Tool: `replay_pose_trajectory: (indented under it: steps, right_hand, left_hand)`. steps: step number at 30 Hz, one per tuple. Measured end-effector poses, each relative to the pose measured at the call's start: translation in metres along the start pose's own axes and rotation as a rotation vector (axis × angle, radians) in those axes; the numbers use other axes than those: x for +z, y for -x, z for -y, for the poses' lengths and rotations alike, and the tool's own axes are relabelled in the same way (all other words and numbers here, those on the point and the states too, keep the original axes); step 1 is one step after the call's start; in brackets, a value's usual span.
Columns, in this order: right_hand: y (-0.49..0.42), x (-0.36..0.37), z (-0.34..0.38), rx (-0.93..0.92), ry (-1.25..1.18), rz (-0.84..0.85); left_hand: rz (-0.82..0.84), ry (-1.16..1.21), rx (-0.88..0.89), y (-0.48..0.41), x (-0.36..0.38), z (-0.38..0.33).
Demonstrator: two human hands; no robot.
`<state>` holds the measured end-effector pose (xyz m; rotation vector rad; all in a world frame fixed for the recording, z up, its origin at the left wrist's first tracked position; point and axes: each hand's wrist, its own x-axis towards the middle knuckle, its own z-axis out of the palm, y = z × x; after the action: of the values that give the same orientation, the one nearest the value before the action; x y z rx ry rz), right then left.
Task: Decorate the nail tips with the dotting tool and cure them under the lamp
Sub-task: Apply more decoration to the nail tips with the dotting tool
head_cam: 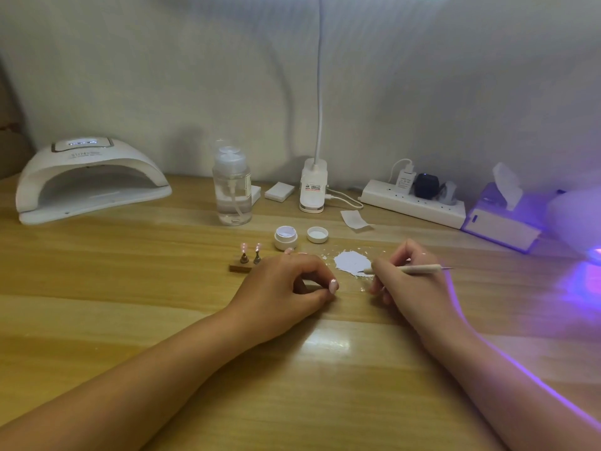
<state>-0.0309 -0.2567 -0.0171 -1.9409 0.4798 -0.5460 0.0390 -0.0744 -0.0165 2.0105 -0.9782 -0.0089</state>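
Right grip [410,281]: dotting tool [419,269], tip leftward

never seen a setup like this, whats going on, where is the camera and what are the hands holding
There is no machine: these are a person's two bare hands, filmed by one camera worn on the head, looking down at a wooden table. The right hand holds a dotting tool, its tip by a white smear. The left hand is curled, thumb and forefinger pinched at something small and pink; nail tip or own nail, I cannot tell. Beside it two pink nail tips stand on a block. Further back: open jar, lid, pump bottle, white curing lamp.
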Motion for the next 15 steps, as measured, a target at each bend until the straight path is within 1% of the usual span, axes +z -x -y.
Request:
replay_pose_trajectory:
  steps: [3,7,10,15]
  right_hand:
    - [0.0000,0.0009,-0.0011,-0.011,0.049,0.060]
    - [-0.0013,-0.0003,-0.0027,-0.007,0.072,0.015]
    - [-0.0016,0.0004,-0.0038,0.001,0.079,0.035]
    - [-0.0024,0.0006,-0.0035,-0.003,0.095,0.011]
  left_hand:
    - [0.000,-0.007,0.002,-0.0003,0.0000,-0.0003]
    - [0.004,-0.019,-0.005,-0.0008,0.0005,-0.0006]
    - [0.005,-0.027,-0.004,-0.0008,0.0007,-0.0012]
    - [0.010,-0.008,-0.016,-0.0006,0.0000,-0.0014]
